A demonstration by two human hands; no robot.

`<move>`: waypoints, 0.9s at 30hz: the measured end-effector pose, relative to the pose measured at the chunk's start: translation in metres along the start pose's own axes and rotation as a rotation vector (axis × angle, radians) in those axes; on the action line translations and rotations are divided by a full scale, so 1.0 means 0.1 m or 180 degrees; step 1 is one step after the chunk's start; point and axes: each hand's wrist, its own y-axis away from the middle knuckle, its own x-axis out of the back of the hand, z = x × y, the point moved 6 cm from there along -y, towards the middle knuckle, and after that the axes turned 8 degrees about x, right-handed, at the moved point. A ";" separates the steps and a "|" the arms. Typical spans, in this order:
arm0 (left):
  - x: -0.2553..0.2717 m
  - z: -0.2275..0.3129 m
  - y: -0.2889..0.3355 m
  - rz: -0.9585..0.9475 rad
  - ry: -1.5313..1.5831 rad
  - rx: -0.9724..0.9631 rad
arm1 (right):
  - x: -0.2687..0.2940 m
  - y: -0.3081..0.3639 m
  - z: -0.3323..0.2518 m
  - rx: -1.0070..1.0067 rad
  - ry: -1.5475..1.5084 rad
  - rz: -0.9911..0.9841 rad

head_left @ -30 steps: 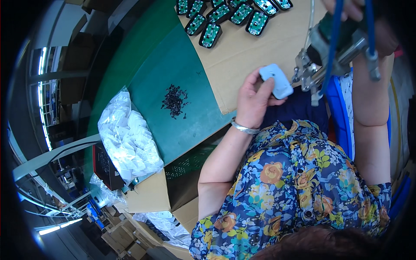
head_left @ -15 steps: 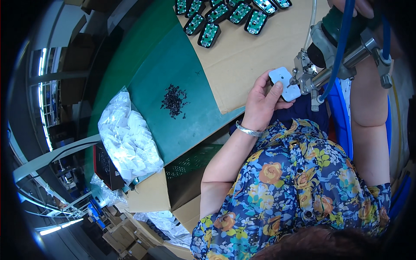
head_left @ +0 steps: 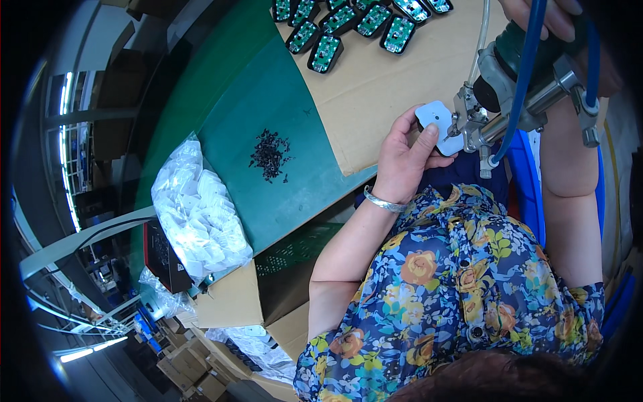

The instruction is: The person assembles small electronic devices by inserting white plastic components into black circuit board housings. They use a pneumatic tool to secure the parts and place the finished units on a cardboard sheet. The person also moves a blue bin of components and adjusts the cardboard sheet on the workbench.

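Note:
My left hand is closed round a small case with a pale, rounded cover plate and a dark underside. Its thumb presses on the plate, which faces up. At the top right, my right hand grips a screwdriver with a silver feed head, and its fingers are partly hidden behind a blue hose. The tool's metal tip stands at the plate's right part, just beside my left thumb. Whether a screw is at the tip, I cannot make out.
Several black cases with green circuit boards lie on a cardboard sheet. A pile of small black screws sits on the green table. A clear bag of pale plates rests at its left edge, above an opened carton.
The screwdriver and my right hand have shifted slightly down and toward me, the tool tilting a little. My left hand keeps the case in nearly the same place.

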 end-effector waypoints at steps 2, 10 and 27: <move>-0.02 0.01 -0.02 0.0059 0.0084 0.0001 | 0.02 0.01 -0.03 -0.0004 0.0043 0.0014; 0.19 -0.04 -0.04 0.0281 0.0013 -0.0277 | 0.02 0.04 0.03 -0.0002 0.0022 -0.0049; 1.40 1.02 2.78 0.4947 -0.5288 -0.1921 | -0.25 -0.32 -0.33 0.0209 0.1403 -0.0402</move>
